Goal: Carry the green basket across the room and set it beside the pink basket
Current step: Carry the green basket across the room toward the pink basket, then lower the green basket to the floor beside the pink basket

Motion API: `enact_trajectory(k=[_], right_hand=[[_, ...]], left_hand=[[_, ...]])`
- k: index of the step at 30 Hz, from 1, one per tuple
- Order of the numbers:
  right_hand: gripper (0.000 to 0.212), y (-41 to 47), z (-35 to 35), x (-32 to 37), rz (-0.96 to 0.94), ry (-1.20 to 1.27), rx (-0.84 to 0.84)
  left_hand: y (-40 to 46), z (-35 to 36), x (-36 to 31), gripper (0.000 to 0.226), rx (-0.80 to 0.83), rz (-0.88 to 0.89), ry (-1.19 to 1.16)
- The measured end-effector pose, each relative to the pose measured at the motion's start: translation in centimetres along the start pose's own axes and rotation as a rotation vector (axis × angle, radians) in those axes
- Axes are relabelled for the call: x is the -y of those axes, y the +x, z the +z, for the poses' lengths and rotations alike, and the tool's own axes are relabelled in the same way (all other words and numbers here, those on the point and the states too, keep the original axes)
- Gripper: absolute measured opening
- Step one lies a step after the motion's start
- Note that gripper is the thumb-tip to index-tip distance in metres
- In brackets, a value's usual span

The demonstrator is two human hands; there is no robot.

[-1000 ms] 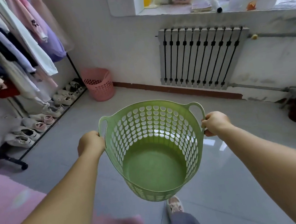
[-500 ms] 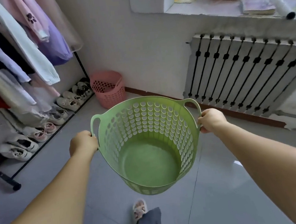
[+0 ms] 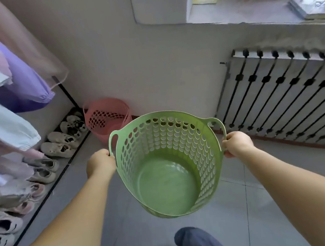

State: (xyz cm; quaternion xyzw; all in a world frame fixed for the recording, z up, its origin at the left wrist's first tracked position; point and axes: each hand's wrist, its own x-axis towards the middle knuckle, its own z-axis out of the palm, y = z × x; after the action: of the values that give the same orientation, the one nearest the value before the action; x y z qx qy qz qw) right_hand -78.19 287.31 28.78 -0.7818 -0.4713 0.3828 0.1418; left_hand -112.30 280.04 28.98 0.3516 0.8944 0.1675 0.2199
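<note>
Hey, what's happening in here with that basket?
A person is carrying an empty green perforated plastic basket through the air, the left hand closed on one side handle and the right hand on the other. Ahead, a pink perforated plastic basket stands on the floor in the corner, next to a row of shoes under a rack of hanging clothes. The green basket is not yet set down; a white radiator lines the wall on the right.

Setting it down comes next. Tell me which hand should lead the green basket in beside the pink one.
Left. The left hand holds the green basket on the side nearer the pink basket, which stands ahead to the left by the wall. The right hand grips the far handle and would probably just follow.
</note>
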Motion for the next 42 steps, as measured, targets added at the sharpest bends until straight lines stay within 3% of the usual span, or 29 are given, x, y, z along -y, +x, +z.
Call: enact_trajectory(k=[12,20,28,38,42], right_hand=[[0.03,18.8,6.4,12.0,0.158,0.018,0.018],[0.013,26.7,12.2,15.0,0.282,0.074,-0.029],[0.029,33.2,20.1,14.7,0.396,0.164,-0.137],[0.013,40.8,29.5,12.0,0.438,0.201,-0.196],[0.022,43.3,31.9,11.0,0.446,0.181,-0.217]], left_hand=[[21.5,4.6,-9.0,0.019,0.081,-0.039,-0.005],[33.0,9.5,-11.4,0.02,0.153,0.003,0.03],[44.2,16.3,-10.4,0.018,0.222,0.069,0.092],[52.5,26.6,-9.1,0.016,0.199,0.068,0.078],[54.4,30.0,-8.5,0.015,0.206,0.02,0.028]])
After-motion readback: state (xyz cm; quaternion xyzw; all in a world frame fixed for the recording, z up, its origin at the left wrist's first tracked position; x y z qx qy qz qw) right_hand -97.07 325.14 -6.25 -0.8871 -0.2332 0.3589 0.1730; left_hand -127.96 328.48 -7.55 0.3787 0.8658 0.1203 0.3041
